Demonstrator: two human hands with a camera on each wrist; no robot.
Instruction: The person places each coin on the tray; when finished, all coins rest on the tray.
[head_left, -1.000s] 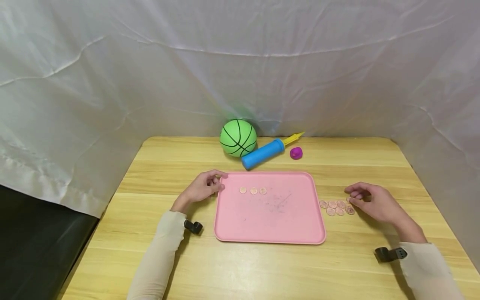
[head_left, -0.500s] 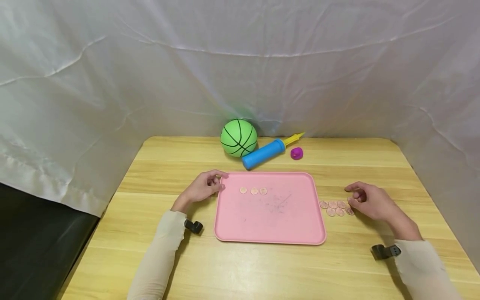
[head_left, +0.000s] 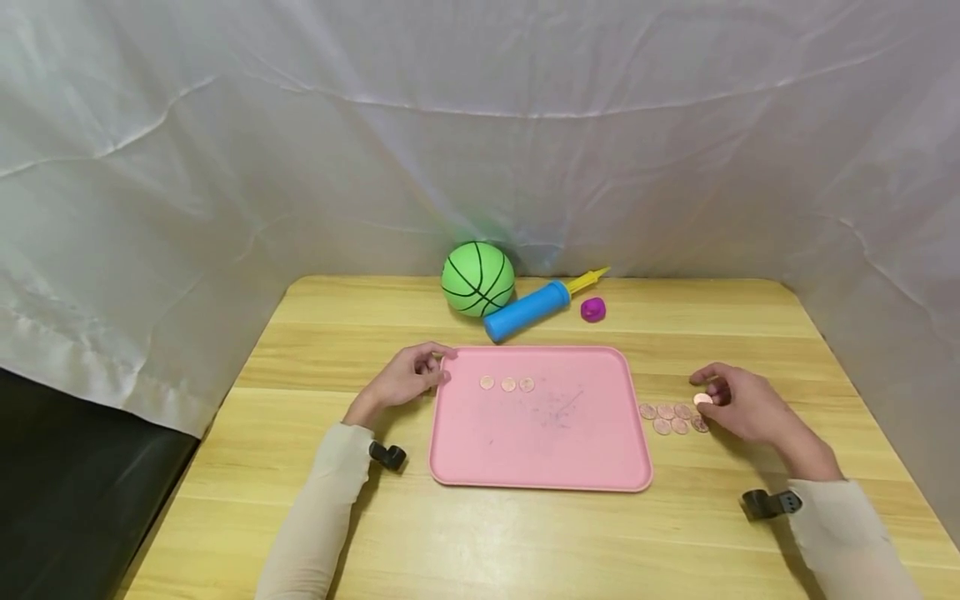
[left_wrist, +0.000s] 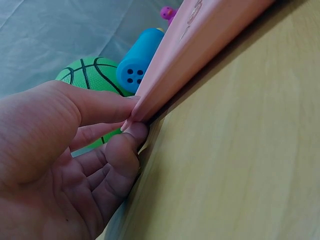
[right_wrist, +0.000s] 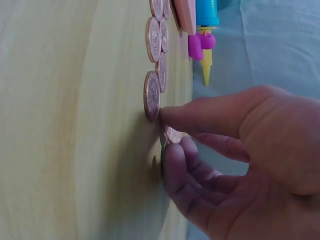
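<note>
My left hand (head_left: 405, 373) pinches the left rim of the pink tray (head_left: 540, 454) near its far corner, thumb and fingers at the edge in the left wrist view (left_wrist: 184, 65). Inside the tray, three copper coins (head_left: 508, 384) lie in a row toward the far left. Right of the tray, my right hand (head_left: 750, 404) pinches one copper coin (right_wrist: 173, 135), tilted up between thumb and fingertips. Just beside that thumb, several more copper coins (head_left: 665, 412) lie flat on the table in two short rows, the nearest coin (right_wrist: 152, 95) right at the thumb tip.
Behind the tray, a green ball (head_left: 478, 279) with black lines sits against a blue hand pump (head_left: 525, 312) with a yellow nozzle. A small purple rubber duck (head_left: 592, 310) stands to their right. Grey cloth (head_left: 525, 183) hangs beyond the wooden table (head_left: 525, 542).
The right forearm has shifted slightly left. The coin at the right fingertips now shows brighter, tilted up from the table. The left hand stays on the tray rim.
</note>
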